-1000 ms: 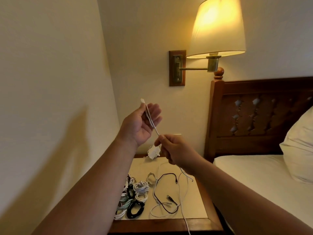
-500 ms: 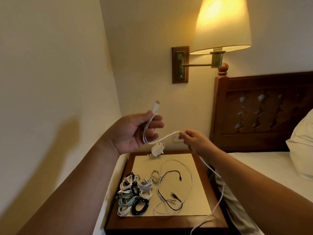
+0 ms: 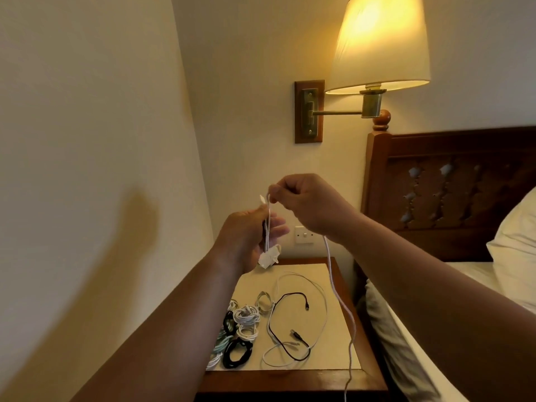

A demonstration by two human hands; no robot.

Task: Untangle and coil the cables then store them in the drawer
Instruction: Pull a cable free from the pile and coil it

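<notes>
My left hand (image 3: 252,239) holds the folded end of a white cable (image 3: 339,303) upright, its plug sticking up above my thumb. My right hand (image 3: 304,204) pinches the same cable just above the left hand; the rest hangs down past the nightstand's front edge. On the nightstand (image 3: 342,375) lie several coiled cables (image 3: 240,329) at the left, with a loose black cable (image 3: 278,338) and a loose white cable (image 3: 319,320) beside them. A white adapter (image 3: 268,258) sits behind my left hand. No drawer shows.
A lit wall lamp (image 3: 380,44) hangs above the nightstand. A wall switch (image 3: 304,235) is behind my hands. The bed with wooden headboard (image 3: 452,187) and pillow (image 3: 516,242) is at the right; a wall closes in on the left.
My right hand has come back from the right and risen above my left hand, bringing another length of the white cable to it. The left hand has dropped a little.
</notes>
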